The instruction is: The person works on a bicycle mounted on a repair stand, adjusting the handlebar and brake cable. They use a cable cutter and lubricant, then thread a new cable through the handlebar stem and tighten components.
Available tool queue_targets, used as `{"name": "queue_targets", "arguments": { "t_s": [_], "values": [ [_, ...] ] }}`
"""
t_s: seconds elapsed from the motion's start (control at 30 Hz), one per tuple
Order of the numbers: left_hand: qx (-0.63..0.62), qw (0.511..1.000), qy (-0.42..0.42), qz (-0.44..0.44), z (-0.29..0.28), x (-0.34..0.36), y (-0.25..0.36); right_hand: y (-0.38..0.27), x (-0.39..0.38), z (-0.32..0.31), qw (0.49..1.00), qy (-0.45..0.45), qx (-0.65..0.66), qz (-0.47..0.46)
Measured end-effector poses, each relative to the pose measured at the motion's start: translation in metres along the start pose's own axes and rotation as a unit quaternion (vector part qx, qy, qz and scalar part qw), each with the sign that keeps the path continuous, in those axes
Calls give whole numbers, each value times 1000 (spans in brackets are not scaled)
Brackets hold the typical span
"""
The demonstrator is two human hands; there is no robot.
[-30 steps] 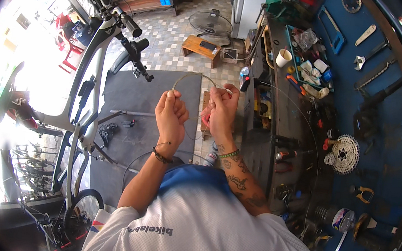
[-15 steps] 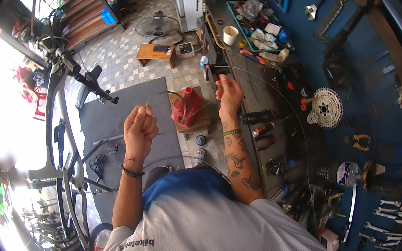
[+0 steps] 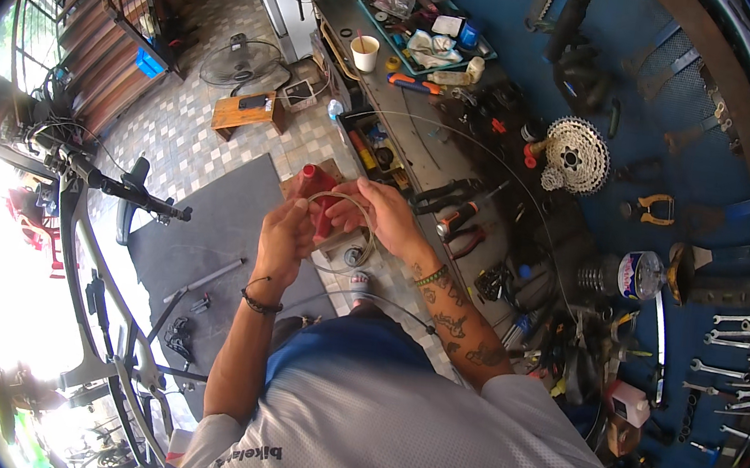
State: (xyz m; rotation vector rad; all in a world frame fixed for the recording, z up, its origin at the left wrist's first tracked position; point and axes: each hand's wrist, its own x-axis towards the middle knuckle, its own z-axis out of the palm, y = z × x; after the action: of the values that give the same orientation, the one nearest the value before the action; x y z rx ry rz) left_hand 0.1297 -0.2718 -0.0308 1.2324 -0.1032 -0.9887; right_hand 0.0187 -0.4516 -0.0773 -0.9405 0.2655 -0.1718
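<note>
The person holds up a thin cable (image 3: 367, 244) in front of the body, and it is bent into a round loop between the two hands. The left hand (image 3: 286, 231) has its thumb and fingers closed on the cable at the left side of the loop. The right hand (image 3: 386, 220) is at the upper right of this loop, with bent fingers close to the cable; the fingers partly cover each other, so I cannot tell whether they grip it or only touch it. Behind the hands, and lower, a red bottle (image 3: 309, 178) stands on a wooden stool (image 3: 337, 171), partly hidden by the fingers. On the left there is a bicycle frame (image 3: 76, 255), and beside it a dark mat (image 3: 180, 240) lies on the tiled floor (image 3: 159, 140). On the right is a long workbench (image 3: 395, 56), which carries a white cup (image 3: 364, 53), a screwdriver (image 3: 413, 83) with orange and blue handle, and a tray (image 3: 399, 41) full of small things. On the blue wall (image 3: 635, 106) behind the bench hang pliers (image 3: 656, 210) with yellow handles, and lower down a group of wrenches (image 3: 718, 369).
</note>
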Motion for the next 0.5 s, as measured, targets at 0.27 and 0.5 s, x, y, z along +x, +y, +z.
{"name": "queue_targets", "arguments": {
  "t_s": [0.27, 0.5],
  "values": [
    [145, 985, -57, -76, 13, 8, 1, 22, -10, -1, 994, 14, -109, -10],
    [173, 984, -26, 36, -6, 14, -23, 12, 17, -31, 918, 110, -346, -158]
  ]
}}
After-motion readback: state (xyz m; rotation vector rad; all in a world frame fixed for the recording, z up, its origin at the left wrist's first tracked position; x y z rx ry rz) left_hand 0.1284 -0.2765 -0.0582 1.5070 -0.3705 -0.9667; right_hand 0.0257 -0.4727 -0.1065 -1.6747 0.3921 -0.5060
